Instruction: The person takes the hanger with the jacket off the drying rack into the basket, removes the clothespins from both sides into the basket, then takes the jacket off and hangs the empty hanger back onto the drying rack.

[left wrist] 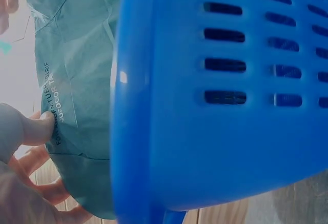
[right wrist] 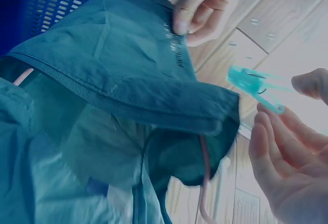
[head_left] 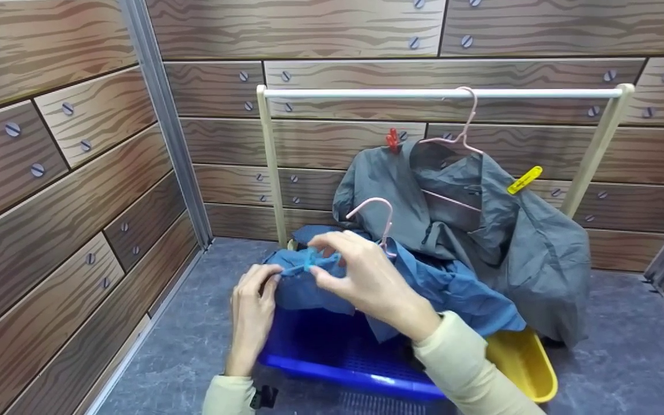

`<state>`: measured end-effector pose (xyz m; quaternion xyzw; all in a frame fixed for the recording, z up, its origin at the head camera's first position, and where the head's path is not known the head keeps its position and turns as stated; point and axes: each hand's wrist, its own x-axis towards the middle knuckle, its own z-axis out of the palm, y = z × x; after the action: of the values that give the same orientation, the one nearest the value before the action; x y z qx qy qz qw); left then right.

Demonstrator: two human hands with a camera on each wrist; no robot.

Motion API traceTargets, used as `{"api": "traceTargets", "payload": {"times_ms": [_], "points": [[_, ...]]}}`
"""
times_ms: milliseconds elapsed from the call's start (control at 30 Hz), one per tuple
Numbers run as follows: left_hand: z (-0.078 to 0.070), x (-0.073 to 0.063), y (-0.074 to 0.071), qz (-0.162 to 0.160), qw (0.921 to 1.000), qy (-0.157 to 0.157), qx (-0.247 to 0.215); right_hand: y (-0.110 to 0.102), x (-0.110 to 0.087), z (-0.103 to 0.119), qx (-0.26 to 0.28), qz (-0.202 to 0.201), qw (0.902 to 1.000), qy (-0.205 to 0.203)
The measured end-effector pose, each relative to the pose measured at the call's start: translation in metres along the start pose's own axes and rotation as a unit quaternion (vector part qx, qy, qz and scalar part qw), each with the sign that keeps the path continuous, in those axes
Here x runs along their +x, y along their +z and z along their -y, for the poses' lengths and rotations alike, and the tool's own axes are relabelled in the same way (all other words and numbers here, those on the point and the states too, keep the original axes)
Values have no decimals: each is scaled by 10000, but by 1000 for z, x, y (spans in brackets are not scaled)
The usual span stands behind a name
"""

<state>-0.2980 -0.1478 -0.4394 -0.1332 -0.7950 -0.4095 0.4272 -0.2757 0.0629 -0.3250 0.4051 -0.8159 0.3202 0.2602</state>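
Note:
My left hand point(head_left: 253, 297) pinches the edge of a blue jacket point(head_left: 447, 288) between thumb and fingers, beside a line of small print on the cloth. A turquoise clothespin point(right wrist: 248, 80) is pinched by its handle ends in my right hand point(head_left: 366, 276). Its closed tip points toward the jacket edge, apart from the cloth in the right wrist view. The jacket has a pink hanger point(head_left: 387, 219) in it, hook upward, and lies over a blue slotted basket point(head_left: 355, 369). Part of the jacket is hidden behind my right hand in the head view.
Behind stands a rack with a white bar point(head_left: 355, 93). From it a grey jacket point(head_left: 389, 178) hangs on another pink hanger point(head_left: 470, 115), with a red clothespin point(head_left: 392, 140) and a yellow clothespin point(head_left: 524, 180) on its shoulders. A yellow tray point(head_left: 542, 374) sits right of the basket.

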Motion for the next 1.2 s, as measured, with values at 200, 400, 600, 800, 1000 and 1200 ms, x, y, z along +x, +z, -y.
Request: {"api": "traceTargets", "payload": {"times_ms": [200, 400, 600, 800, 1000, 1200], "points": [[0, -1, 0, 65, 9999, -101, -30, -21, -22, 0, 355, -89, 9993, 51], [0, -1, 0, 88, 9998, -183, -34, -40, -48, 0, 468, -318, 9982, 202], [-1, -1, -1, 97, 9998, -183, -59, -57, -76, -7, 216, -584, 9974, 365], [0, -1, 0, 113, 9998, -159, -37, -73, -103, -13, 4, -1002, 9935, 531], [0, -2, 0, 81, 9998, -164, 7, -90, -131, -19, -242, -1519, 9845, 838], [0, -2, 0, 126, 9996, -271, 21, -104, -162, -25, -325, -1903, 9694, 1518]]}}
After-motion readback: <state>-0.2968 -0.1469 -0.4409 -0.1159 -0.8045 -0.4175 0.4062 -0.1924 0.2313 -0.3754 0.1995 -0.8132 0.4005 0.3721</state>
